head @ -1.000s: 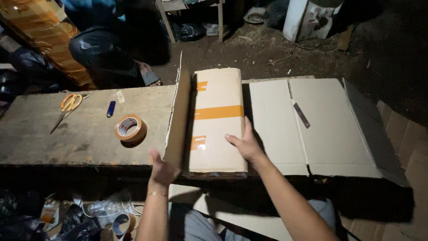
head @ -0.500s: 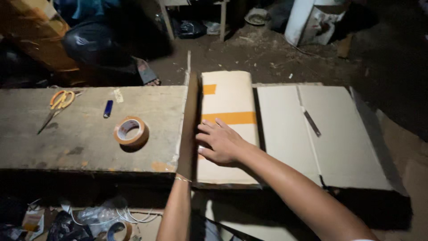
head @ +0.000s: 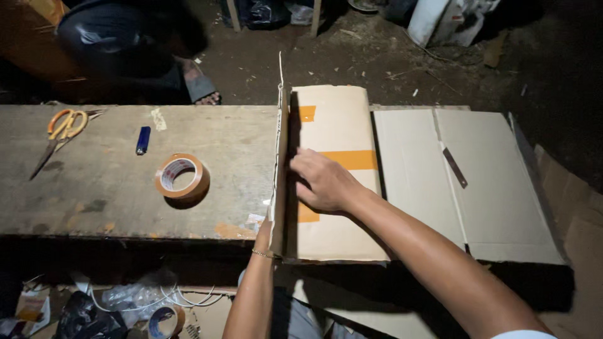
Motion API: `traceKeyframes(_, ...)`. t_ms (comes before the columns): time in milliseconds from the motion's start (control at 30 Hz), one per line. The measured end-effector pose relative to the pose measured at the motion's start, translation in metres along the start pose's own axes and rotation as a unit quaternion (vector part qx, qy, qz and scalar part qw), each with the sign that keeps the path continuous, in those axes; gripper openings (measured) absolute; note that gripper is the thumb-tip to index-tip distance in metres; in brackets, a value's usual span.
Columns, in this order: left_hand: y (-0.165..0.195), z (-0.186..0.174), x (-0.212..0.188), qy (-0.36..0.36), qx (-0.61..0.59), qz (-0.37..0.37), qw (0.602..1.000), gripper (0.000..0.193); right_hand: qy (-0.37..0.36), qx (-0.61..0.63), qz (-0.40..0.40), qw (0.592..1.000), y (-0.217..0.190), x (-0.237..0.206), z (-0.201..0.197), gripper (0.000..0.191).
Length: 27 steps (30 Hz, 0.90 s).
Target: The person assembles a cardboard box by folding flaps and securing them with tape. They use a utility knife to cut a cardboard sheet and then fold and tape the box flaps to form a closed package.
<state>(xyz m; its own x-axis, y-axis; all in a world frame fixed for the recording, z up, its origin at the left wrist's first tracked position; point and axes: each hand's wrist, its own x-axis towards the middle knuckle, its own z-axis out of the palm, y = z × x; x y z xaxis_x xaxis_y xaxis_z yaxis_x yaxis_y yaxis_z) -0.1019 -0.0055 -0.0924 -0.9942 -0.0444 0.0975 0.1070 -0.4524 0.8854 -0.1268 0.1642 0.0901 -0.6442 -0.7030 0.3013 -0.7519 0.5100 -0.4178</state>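
Item count, as visible from the head view:

- Hands: two — the right hand in full view, the left hand mostly hidden behind the raised flap.
- Cardboard boxes: one flattened cardboard box, with one flap standing on edge.
- Orange tape strips on the box: three.
- Tape rolls: two — one tape roll on the tabletop, one second roll below its front edge.
- Scissors: one pair of orange-handled scissors.
- Lighters: one blue lighter.
- Bracelets: one thin bracelet.
- Tabletops: one wooden tabletop.
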Motion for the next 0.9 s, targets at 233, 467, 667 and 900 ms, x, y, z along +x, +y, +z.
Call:
traceKeyframes(233,0.001,-0.013,-0.006,0.007,0.010,-0.020,1.000,0.048,-0.063,-0.021,-0.092,0.994,-0.003,0.003,-0.007,0.039)
traceKeyframes(467,0.005,-0.012,-0.003,0.000,0.017,-0.016,1.000,0.049,-0.134,-0.090,-0.063,0.985,0.002,0.010,0.000,0.054)
traceKeyframes(667,0.008,-0.010,-0.001,-0.004,0.020,-0.016,1.000,0.049,-0.155,-0.090,-0.055,0.982,0.006,0.007,0.001,0.054)
traceKeyframes(900,0.009,-0.010,-0.001,-0.009,0.019,-0.019,1.000,0.050,-0.175,-0.079,-0.009,0.981,0.001,0.006,-0.001,0.054)
